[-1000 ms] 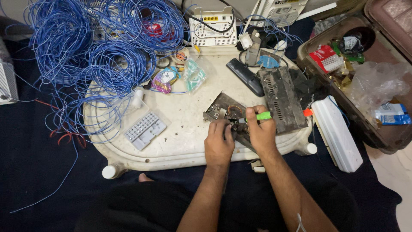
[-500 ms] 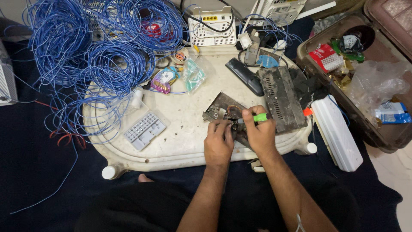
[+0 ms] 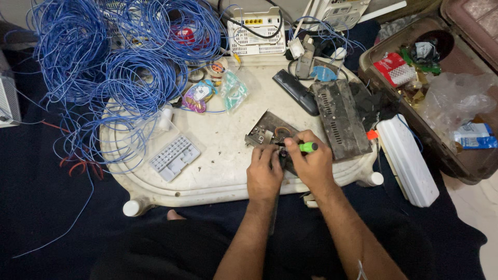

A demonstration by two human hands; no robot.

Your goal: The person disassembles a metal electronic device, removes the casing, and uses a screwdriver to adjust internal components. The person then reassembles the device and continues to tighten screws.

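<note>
Since a second ago the green-handled screwdriver (image 3: 307, 147) is tilting flatter, its long axis now lying left-right with the tip, hidden behind fingers, pointing left into the open grey metal chassis (image 3: 268, 129) on the white tray table (image 3: 223, 171), the right hand (image 3: 309, 165) clamping it while the left hand (image 3: 264, 173) is curling on the chassis edge.

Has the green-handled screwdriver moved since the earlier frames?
Yes. The green-handled screwdriver in the right hand has dipped slightly lower and leftward, away from the vented metal cover, toward the left hand.
</note>
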